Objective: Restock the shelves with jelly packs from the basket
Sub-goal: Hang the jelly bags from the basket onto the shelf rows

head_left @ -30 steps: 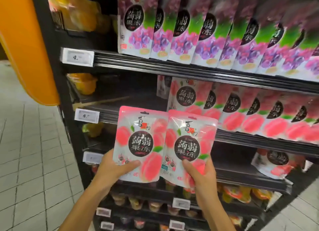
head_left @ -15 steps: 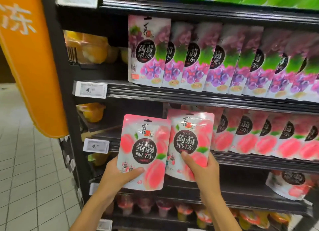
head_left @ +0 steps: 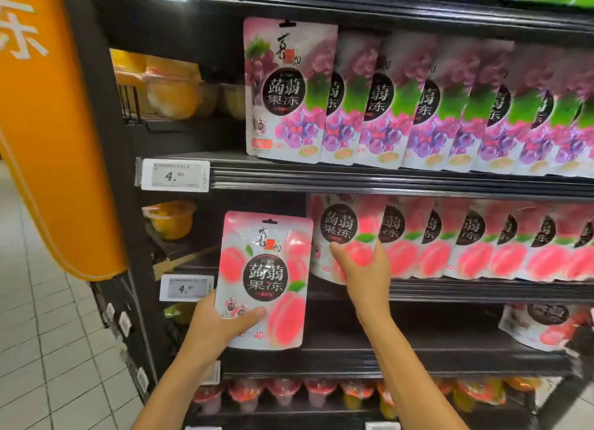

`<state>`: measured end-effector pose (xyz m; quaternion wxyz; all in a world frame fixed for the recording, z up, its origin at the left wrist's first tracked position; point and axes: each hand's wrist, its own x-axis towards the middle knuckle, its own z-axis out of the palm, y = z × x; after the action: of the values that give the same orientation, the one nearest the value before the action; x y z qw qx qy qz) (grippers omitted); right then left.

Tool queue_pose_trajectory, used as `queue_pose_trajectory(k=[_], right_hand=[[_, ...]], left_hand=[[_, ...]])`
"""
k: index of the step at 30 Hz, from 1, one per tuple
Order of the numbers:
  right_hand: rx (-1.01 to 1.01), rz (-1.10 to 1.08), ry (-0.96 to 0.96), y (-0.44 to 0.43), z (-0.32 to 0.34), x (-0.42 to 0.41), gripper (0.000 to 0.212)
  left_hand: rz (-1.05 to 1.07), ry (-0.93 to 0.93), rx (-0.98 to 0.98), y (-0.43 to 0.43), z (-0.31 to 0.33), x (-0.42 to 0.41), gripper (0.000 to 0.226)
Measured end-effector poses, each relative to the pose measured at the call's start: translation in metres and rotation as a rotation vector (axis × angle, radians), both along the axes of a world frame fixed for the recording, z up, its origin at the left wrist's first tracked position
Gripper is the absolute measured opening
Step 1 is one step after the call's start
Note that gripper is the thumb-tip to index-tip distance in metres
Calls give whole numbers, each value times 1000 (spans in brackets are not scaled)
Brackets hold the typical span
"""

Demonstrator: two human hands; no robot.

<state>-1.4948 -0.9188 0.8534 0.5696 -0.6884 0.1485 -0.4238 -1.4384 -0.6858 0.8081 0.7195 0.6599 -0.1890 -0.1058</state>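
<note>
- Two pink-and-white peach jelly pouches are in my hands, one in each.
- My left hand [head_left: 218, 326] grips the lower left corner of the first peach pouch [head_left: 266, 278] — thumb laid across its front, fingers behind. This pouch is upright, held out in front of the black shelving, just left of the peach row.
- My right hand [head_left: 363, 269] is closed on the bottom of the second peach pouch [head_left: 337, 230], with the thumb on the front. It stands at the left end of the row of peach pouches [head_left: 482, 246] on the middle black shelf [head_left: 482, 289], overlapping the next pouch. I cannot tell whether its base touches the shelf.
- One shelf up, a row of purple grape jelly pouches [head_left: 418, 108] stands upright, each overlapping the next.
- A white price tag [head_left: 175, 175] reading 4.90 sits on that shelf's left edge, and a second white price tag [head_left: 186, 288] is just left of my first pouch.
- Clear plastic cups of yellow fruit [head_left: 170, 85] fill the narrower bay at the left.
- Lower right, a pink pouch [head_left: 540, 326] leans tilted on the shelf below — too blurred to read.
- At the bottom, clear cups of red jelly [head_left: 283, 394] stand in a line.
- A curved orange panel [head_left: 48, 124] hangs at far left, above the pale tiled floor [head_left: 48, 349].
</note>
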Motion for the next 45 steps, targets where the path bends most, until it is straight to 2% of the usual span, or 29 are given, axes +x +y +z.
queue_pose_trajectory(k=[2, 5, 8, 9, 12, 20, 26, 30, 33, 36, 39, 41, 45], right_hand=[[-35, -23, 5, 1, -2, 0, 76], [-102, -31, 53, -2, -5, -4, 82], [-213, -92, 98, -3, -11, -13, 62], [-278, -132, 116, -4, -13, -16, 61], [-435, -294, 228, -6, -19, -23, 71], [-429, -469, 366, -9, -18, -16, 78], [-546, -593, 337, -4, -26, -10, 80], [-487, -533, 299, -6, -27, -16, 79], [-431, -509, 141, 2, -21, -27, 62], [-300, -180, 57, 17, -13, -41, 30], [-114, 243, 211, 33, -9, -46, 28], [-45, 322, 230, 37, -7, -45, 27], [67, 318, 120, 34, 3, -42, 30]], left_hand=[[-6, 9, 0, -1, 0, 2, 60], [-12, 7, 8, -4, 1, 4, 62], [-24, -8, 28, -7, 1, 7, 66], [-32, -14, 32, -8, 1, 7, 66], [-52, -16, 34, -12, 0, 9, 65], [-89, 7, 18, -19, -3, 6, 64], [-97, 10, 23, -25, -4, 6, 63], [-99, 1, 15, -27, -3, 7, 69], [-112, 3, -14, -29, -3, 8, 69], [-122, 2, -24, -31, 1, 6, 71], [-136, -5, -32, -35, 6, 5, 72], [-141, 2, -49, -38, 10, 4, 72], [-116, -20, -110, -44, 19, 3, 72]])
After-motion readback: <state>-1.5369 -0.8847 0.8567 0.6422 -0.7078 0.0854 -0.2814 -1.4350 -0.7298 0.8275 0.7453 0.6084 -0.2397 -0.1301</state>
